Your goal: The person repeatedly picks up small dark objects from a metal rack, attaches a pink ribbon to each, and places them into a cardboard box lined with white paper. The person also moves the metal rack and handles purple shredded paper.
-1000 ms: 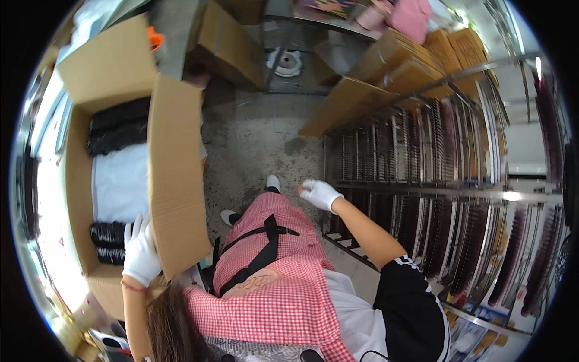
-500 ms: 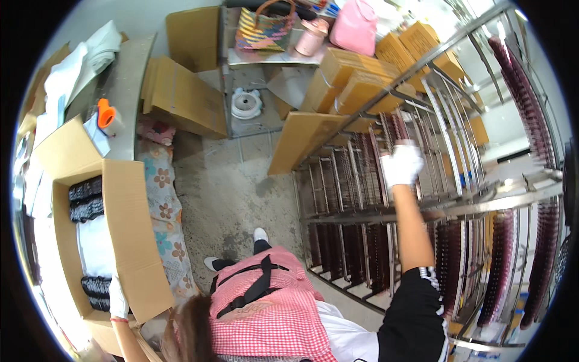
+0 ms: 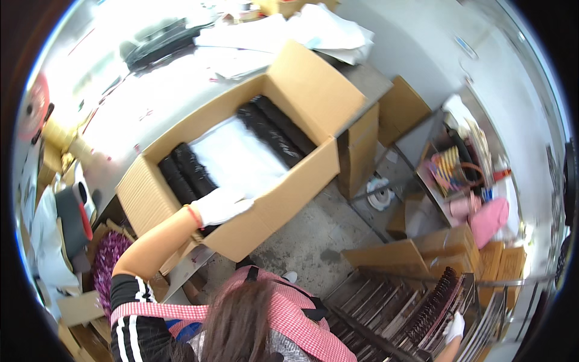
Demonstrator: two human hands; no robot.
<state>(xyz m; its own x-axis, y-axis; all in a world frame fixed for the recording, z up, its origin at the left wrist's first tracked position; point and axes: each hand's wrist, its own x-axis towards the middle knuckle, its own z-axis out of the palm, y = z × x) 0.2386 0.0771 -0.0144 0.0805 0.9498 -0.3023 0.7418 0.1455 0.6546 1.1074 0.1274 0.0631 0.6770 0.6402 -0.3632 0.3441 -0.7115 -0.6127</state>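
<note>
My left hand (image 3: 224, 206), in a white glove, lies over the near wall of an open cardboard box (image 3: 283, 212) with its fingers stretched out. Inside the box, dark shiny bundles (image 3: 277, 130) lie at both ends, and a white sheet (image 3: 238, 155) covers the middle. Low on the right, my gloved right hand (image 3: 454, 327) is at the metal rack. Its fingers are curled at the edge of a dark, bristly strip (image 3: 429, 306); the exact grip is small and partly hidden.
The box stands on a metal-topped table (image 3: 175, 78) with white sheets (image 3: 332, 30) at its far side. Purple tinsel-like material (image 3: 110, 259) fills a carton at left. Flat cartons (image 3: 446, 247) lean behind the rack (image 3: 506, 283). A shelf (image 3: 437, 193) holds a woven basket and pink bag.
The view has swung left toward the box, which now sits near the centre. My left hand is still at its near wall. My right hand remains by the rack, now at the lower right.
</note>
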